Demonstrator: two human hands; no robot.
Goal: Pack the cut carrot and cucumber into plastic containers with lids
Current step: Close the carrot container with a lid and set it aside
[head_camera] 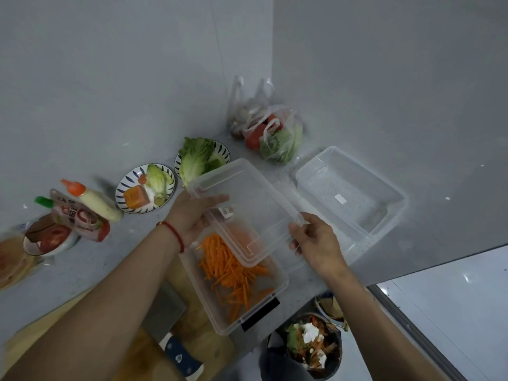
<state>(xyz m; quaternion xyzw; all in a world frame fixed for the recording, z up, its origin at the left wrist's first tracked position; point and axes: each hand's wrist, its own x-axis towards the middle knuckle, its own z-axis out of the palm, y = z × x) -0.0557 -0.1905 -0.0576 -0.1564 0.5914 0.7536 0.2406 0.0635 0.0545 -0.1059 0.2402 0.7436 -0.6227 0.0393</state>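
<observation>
So on the desk: two clear rectangular plastic containers, one holding shredded orange carrot (236,279) and one empty (354,193), plus one clear plastic lid (247,207). Two blue-striped white plates (129,185) (224,149), two squeeze bottles (93,200) (44,202), one wooden cutting board (132,350), one blue-handled cleaver (167,323), one black waste bin (313,350).

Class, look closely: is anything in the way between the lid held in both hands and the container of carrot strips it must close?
Nothing visible: the lid hangs tilted over the carrot container, whose rim is clear.
</observation>
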